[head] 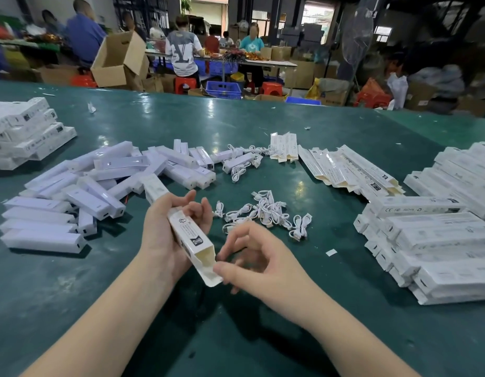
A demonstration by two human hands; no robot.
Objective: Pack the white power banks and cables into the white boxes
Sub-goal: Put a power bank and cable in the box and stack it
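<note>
Partly packed: one box open in your hands, plenty left.
Your left hand [165,235] grips an open-ended box [192,242] above the table's near edge; your right hand [252,257] pinches its flap. Loose power banks [99,186] wait left, cables [263,210] centre, closed boxes [431,240] stacked right.

Power banks, cables and boxes on the green table

One box [193,242] is held tilted, near end open; power banks [99,183] heaped left, cables [265,213] tangled centre, flat boxes [344,170] and filled stacks [437,240] right.

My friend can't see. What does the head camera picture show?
The left hand holds an open white box while the right hand pinches its end flap. Around them on a green table lie loose power banks, coiled white cables and stacked boxes.
</note>
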